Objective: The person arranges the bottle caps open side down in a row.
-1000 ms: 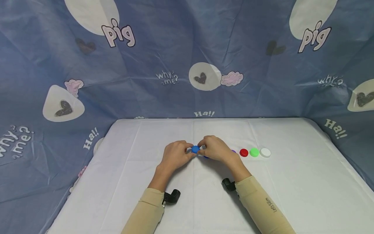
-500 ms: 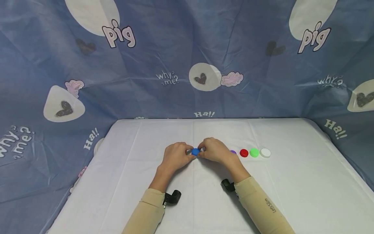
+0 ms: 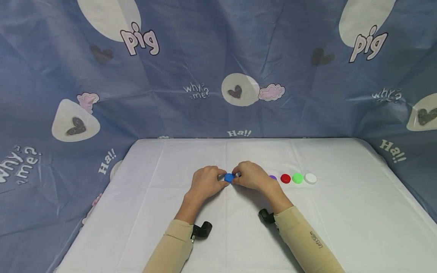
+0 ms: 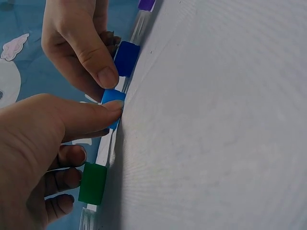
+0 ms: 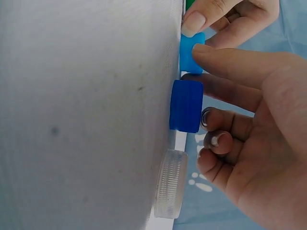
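A light blue bottle cap point(image 3: 229, 178) lies on the white table between both hands. My left hand point(image 3: 206, 180) pinches it from the left, thumb on its near side. From the right, my right hand point(image 3: 253, 176) pinches the same cap with thumb and index finger. In the right wrist view a dark blue cap point(image 5: 186, 106) stands beside the curled lower fingers of the right hand, and a clear ridged cap point(image 5: 171, 184) lies farther along. The left wrist view has a dark green cap point(image 4: 92, 184) near the left hand's loose fingers.
To the right of the hands, a purple cap point(image 3: 273, 177), partly hidden, a red cap point(image 3: 285, 178), a bright green cap point(image 3: 297, 178) and a white cap point(image 3: 310, 178) form a row. A blue printed cloth point(image 3: 191, 117) hangs behind the table.
Since a second ago, both hands have brought the light blue cap slightly nearer the person. A dark blue cap's edge under the right hand is now hidden in the head view. Little differs over the last half second.
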`<state>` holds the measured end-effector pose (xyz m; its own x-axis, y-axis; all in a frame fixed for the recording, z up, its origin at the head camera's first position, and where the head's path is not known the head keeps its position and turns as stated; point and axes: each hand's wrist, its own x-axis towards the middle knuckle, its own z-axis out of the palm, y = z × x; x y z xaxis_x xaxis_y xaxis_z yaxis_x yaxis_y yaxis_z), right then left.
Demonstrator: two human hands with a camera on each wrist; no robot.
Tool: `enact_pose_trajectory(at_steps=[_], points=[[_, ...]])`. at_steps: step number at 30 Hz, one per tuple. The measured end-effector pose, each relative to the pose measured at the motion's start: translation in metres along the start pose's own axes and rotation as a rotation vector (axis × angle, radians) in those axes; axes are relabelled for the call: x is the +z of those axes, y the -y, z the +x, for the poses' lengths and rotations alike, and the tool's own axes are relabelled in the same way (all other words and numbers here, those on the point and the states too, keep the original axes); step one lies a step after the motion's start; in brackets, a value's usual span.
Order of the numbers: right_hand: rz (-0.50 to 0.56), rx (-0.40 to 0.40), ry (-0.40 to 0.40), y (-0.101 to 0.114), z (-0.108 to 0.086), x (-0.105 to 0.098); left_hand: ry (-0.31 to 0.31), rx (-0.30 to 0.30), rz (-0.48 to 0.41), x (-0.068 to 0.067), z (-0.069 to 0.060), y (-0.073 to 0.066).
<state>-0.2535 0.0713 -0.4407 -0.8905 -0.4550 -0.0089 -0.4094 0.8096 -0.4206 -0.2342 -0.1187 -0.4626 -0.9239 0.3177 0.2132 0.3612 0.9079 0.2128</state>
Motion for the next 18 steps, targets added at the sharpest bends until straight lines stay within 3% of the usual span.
enact_pose_trajectory(at_steps=[11, 18], points=[[0.034, -0.011, 0.025, 0.006, 0.006, -0.005, -0.03, -0.015, -0.003, -0.008, -0.003, 0.011], [0.086, -0.023, 0.04, 0.008, 0.007, -0.001, 0.017, -0.051, -0.011, -0.014, -0.006, 0.015]])
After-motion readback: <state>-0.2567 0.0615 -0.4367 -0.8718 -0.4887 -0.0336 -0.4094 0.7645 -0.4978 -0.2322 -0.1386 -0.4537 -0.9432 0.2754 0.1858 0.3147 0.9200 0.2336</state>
